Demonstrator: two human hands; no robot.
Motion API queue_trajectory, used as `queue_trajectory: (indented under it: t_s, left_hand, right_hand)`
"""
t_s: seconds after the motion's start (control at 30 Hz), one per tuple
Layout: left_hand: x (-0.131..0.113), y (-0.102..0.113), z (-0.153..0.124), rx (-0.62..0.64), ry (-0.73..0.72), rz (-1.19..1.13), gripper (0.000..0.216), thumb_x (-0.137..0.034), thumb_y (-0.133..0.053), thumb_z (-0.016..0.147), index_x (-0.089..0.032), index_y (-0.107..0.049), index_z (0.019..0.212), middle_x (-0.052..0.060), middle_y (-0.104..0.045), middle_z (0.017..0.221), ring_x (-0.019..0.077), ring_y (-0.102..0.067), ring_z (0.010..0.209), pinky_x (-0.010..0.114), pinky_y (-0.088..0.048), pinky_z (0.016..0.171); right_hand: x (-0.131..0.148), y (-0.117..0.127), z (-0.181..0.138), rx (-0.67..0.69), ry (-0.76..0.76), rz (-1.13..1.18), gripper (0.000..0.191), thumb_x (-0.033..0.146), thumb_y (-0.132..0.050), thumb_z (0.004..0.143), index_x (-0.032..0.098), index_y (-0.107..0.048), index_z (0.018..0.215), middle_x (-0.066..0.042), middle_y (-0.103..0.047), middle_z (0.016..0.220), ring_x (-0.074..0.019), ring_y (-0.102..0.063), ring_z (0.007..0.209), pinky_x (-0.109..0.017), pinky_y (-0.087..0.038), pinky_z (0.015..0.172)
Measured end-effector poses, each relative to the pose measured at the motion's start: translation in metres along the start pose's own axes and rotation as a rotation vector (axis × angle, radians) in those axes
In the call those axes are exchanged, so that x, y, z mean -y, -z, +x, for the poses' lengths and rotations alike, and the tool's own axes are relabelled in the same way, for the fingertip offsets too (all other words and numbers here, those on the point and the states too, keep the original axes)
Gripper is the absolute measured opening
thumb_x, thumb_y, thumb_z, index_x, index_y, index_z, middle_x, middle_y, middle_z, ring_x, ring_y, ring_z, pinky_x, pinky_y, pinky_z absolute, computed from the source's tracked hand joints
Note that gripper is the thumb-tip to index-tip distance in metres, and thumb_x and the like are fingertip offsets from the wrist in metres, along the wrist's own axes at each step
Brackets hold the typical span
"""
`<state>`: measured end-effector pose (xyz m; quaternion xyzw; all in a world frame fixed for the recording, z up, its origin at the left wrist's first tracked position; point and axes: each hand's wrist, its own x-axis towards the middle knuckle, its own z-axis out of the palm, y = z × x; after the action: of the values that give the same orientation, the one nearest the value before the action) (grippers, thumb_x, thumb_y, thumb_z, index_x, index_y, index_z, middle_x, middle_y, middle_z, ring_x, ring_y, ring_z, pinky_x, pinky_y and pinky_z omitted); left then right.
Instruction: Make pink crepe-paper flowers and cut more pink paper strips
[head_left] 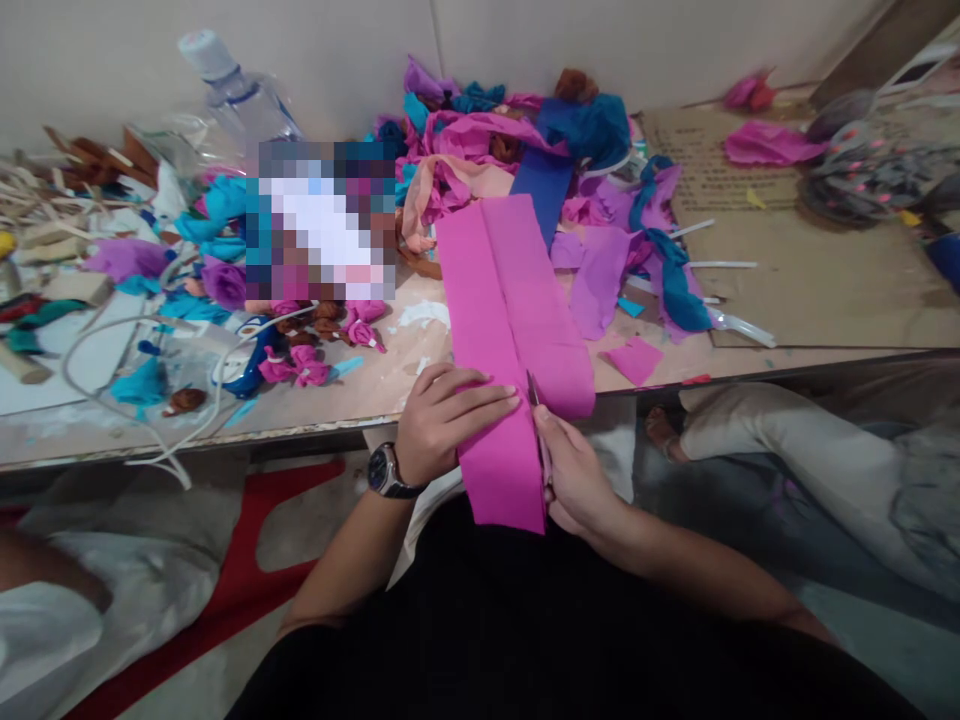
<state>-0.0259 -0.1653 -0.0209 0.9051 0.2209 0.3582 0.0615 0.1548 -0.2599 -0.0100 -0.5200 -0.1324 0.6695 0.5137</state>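
A long strip of bright pink crepe paper [487,300] runs from the table over its front edge, split lengthwise by a slit or fold line. My left hand [450,412], with a watch on the wrist, holds the left side of the strip. Its fingers lie straight across the top, and its thumb is hidden. In my right hand [574,465] is a pair of scissors [533,390], blades pointing away from me along the line between the two halves. The handles are mostly covered by the hand and paper. The right half [559,350] curls down at its near end.
Behind the strip lies a heap of purple, teal and pink crepe scraps [600,250]. On the left are a clear plastic bottle [240,100], a white cord [75,345] and small paper rosebuds [307,365]. Cardboard [787,290] covers the right side. Other people's legs [780,425] show beside me.
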Motion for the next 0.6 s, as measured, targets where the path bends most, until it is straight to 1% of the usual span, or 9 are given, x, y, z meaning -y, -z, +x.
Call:
queue_trajectory:
  t_s: [0.2,0.4,0.6]
  left_hand:
    - [0.0003,0.0007,-0.0016,0.002,-0.013,-0.022,0.037,-0.021,-0.058,0.106,-0.030,-0.069,0.140,0.001,-0.078,0.131,0.0217,-0.067,0.126,0.044,-0.045,0.109]
    - [0.0004,0.0003,-0.0018,0.002,-0.012,-0.028,0.039,-0.021,-0.058,0.105,-0.032,-0.067,0.142,0.000,-0.078,0.132,0.0214,-0.067,0.126,0.044,-0.046,0.109]
    - [0.0003,0.0008,-0.0027,0.002,-0.012,-0.034,0.042,-0.022,-0.057,0.106,-0.034,-0.064,0.146,0.001,-0.078,0.132,0.0213,-0.067,0.126,0.044,-0.046,0.110]
  right_hand:
    - [0.0033,-0.0016,0.0010,0.048,0.014,0.002,0.050,0.069,-0.079,0.081,0.023,-0.063,0.092,0.013,-0.042,0.044,-0.0072,-0.030,0.033,-0.021,-0.022,0.030]
    - [0.0045,-0.0050,0.0001,0.069,0.025,0.010,0.045,0.065,-0.077,0.085,0.024,-0.063,0.096,0.013,-0.043,0.046,-0.0074,-0.030,0.034,-0.023,-0.021,0.032]
    - [0.0030,-0.0042,0.0004,0.082,0.031,0.011,0.042,0.065,-0.076,0.087,0.026,-0.060,0.091,0.012,-0.041,0.048,-0.0075,-0.029,0.035,-0.024,-0.020,0.033]
